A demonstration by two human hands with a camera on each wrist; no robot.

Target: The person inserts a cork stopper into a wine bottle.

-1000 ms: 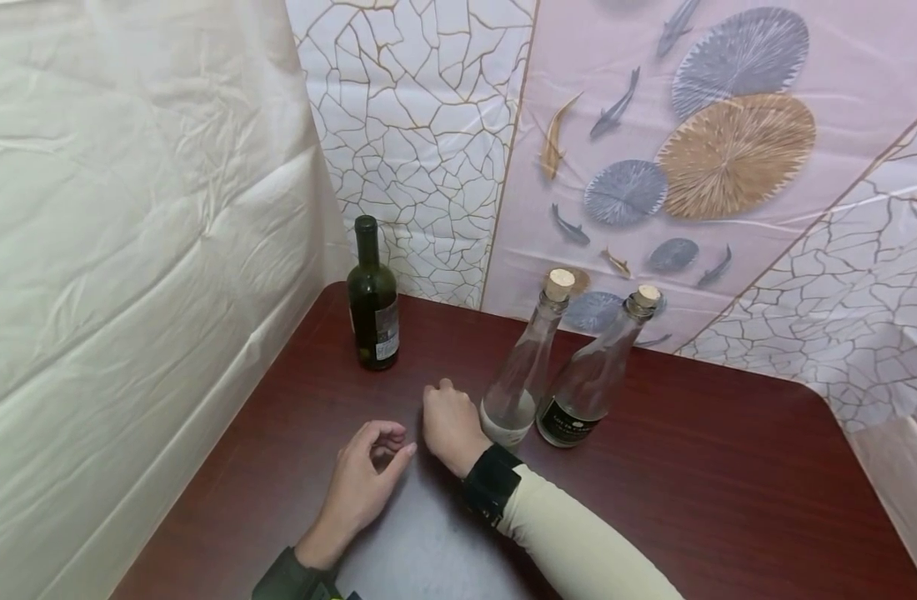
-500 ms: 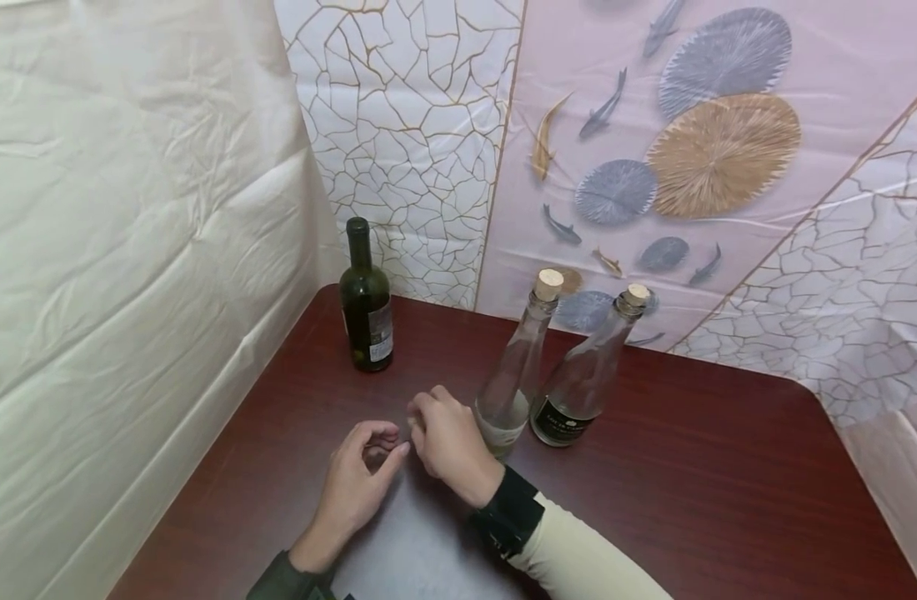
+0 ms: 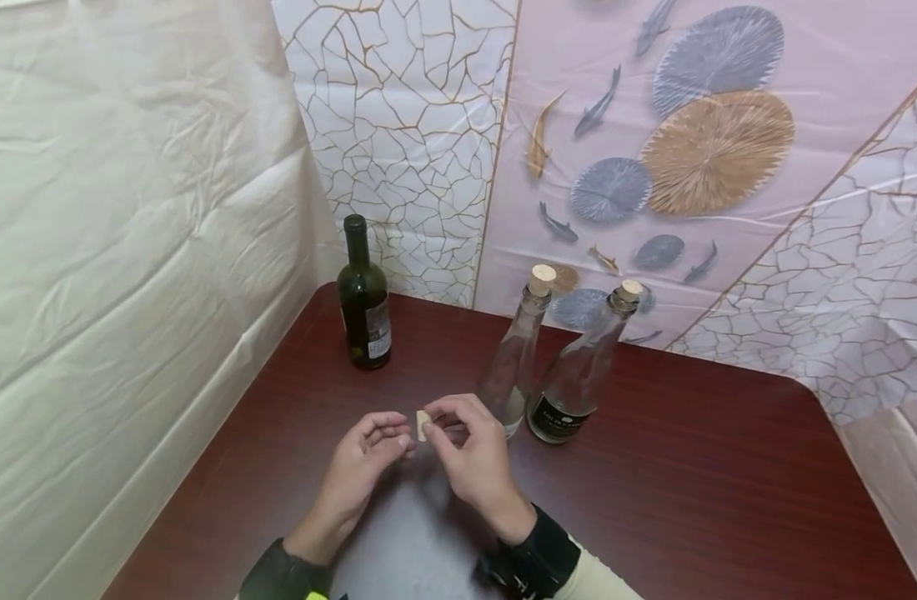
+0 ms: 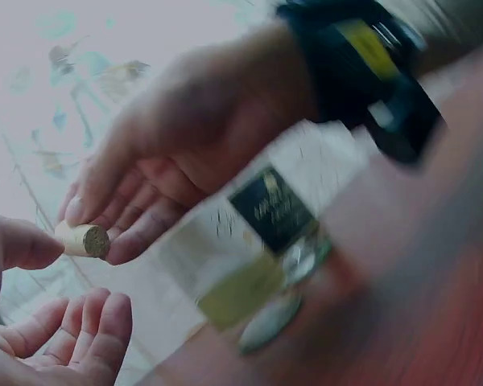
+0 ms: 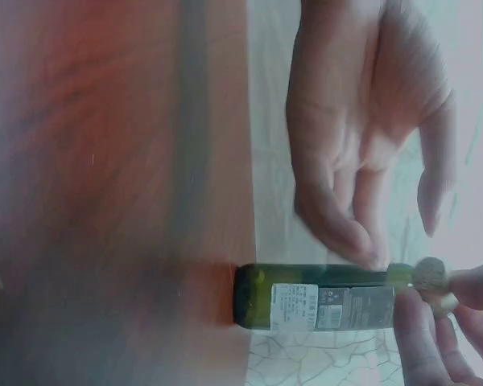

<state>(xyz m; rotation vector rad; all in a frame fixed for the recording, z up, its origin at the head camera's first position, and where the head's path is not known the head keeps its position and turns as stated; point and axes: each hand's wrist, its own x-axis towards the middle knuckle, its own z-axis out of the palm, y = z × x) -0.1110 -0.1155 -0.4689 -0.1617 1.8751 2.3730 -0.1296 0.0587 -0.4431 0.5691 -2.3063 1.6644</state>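
Note:
My right hand [image 3: 477,458] pinches a small pale cork [image 3: 422,426] between thumb and fingertips, above the table. Facing it, my left hand [image 3: 357,471] has loosely bent fingers with nothing between them; in the left wrist view its thumb tip overlaps one end of the cork [image 4: 84,240]. A dark green wine bottle [image 3: 364,321], its mouth without a cork, stands upright beyond the hands. Right behind my right hand is a clear bottle [image 3: 514,358] with a cork in its neck, its lower part partly hidden. Beside that one stands another corked clear bottle [image 3: 571,387] with a black label.
The bottles share a dark red-brown table [image 3: 691,467]. A cream cloth [image 3: 143,250] hangs along the left edge, and a patterned cloth [image 3: 413,150] rises behind the table.
My right hand has drawn back toward me and turned, bringing the cork into sight at its fingertips. The left hand has stayed nearly in place, fingers slightly shifted.

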